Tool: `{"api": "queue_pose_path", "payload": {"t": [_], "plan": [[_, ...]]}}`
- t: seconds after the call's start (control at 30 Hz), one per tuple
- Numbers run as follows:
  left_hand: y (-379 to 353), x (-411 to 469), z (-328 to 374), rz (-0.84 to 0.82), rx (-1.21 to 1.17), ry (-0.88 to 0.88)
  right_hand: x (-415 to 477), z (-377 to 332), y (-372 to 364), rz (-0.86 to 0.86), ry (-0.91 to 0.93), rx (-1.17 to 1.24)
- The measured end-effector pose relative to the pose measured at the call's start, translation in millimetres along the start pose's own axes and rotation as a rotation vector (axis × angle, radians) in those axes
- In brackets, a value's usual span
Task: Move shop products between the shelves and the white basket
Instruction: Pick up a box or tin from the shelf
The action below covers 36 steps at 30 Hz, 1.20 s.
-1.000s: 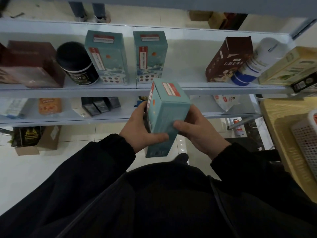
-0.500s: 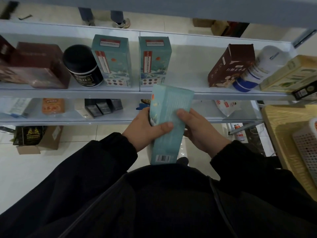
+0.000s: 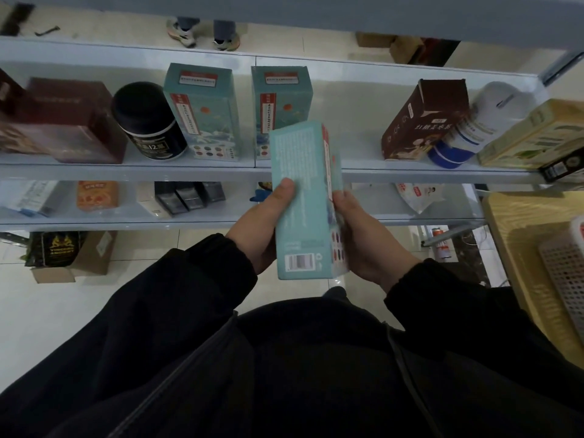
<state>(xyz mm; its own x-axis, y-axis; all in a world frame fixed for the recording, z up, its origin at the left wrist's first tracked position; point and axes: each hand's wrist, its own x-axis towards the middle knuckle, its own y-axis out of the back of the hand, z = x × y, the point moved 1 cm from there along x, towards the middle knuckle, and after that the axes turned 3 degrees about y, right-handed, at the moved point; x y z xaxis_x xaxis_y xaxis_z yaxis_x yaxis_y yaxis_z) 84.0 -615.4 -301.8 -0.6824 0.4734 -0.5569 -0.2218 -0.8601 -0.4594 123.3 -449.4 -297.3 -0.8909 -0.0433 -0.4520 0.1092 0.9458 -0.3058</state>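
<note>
As our left hand (image 3: 256, 229) and right hand (image 3: 363, 238) curl fingers round 1 teal box (image 3: 301, 188), we hold it upright before the shelf (image 3: 126, 172)

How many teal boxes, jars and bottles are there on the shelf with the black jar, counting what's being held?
Teal boxes: 3, two standing on the shelf, plus the held teal box gripped by left hand and right hand
Black jar: 1
White bottle: 1
Total: 5
</note>
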Motion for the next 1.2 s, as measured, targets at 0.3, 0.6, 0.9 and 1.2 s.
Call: {"api": "queue_pose_path", "payload": {"t": [0.3, 0.6, 0.9, 1.2], "plan": [[-9, 20, 8, 0.178, 0.147, -0.053, 0, -6, 21, 0.186, 0.103, -0.034], [-23, 37, 5, 0.264, 0.070, 0.053, -4, -18, 44, 0.176, 0.117, -0.093], [-64, 63, -18, 0.135, 0.220, -0.052, -31, -19, 83, 0.297, 0.087, -0.002], [-154, 94, -36, -0.187, 0.543, -0.026, -67, -22, 179, 0.504, 0.170, 0.291]]}}
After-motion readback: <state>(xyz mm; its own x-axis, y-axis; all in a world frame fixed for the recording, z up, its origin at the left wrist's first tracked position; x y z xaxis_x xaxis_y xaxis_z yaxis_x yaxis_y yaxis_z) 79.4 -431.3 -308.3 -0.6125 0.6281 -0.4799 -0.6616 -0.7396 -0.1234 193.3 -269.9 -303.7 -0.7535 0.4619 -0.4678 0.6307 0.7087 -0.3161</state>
